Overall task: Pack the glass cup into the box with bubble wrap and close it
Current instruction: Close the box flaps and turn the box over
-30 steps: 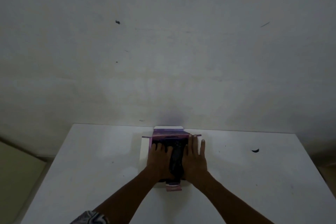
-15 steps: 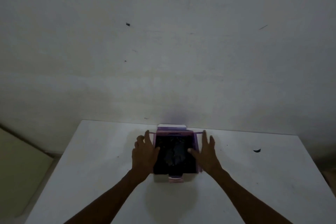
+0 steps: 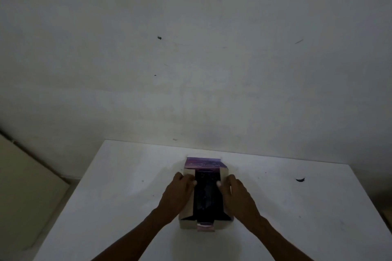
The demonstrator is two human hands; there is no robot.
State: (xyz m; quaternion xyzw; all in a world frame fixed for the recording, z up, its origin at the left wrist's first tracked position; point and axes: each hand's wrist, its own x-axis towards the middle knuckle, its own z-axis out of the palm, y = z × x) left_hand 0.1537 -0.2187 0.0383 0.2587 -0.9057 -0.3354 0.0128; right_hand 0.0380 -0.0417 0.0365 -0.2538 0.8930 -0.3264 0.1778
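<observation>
A: What's nearest us from where you stand?

B: Two bare forearms coming up from the bottom edge onto a white table [image 3: 118,201]. They run to a small cardboard box [image 3: 206,223] standing near the middle of the tabletop.

A: And the hands?

B: The left hand [image 3: 179,194] lies along the left side of the box, fingers curled over the plain side flap [image 3: 189,172] and pressing it inward. The right hand [image 3: 234,194] mirrors it on the other side flap [image 3: 224,172], fingers bent over the edge. Neither is spread wide; each is half closed on its flap.

A: Is the box shut?

B: No, the top is open. Between the two hands there is a dark opening [image 3: 206,195], with both side flaps leaning in over it. A short purple tab [image 3: 205,227] hangs down the near face.

A: Can you see the glass cup in there?

B: I can't tell. The inside is black with a few faint glints, too dim to make out a cup or bubble wrap.

A: Further back?

B: The purple lid flap [image 3: 202,163] stands up at the far edge of the box. Off to the right, well apart from it, a small dark scrap [image 3: 300,180] lies on the table. Behind it all is a plain pale wall [image 3: 212,59] with a few dark specks
</observation>
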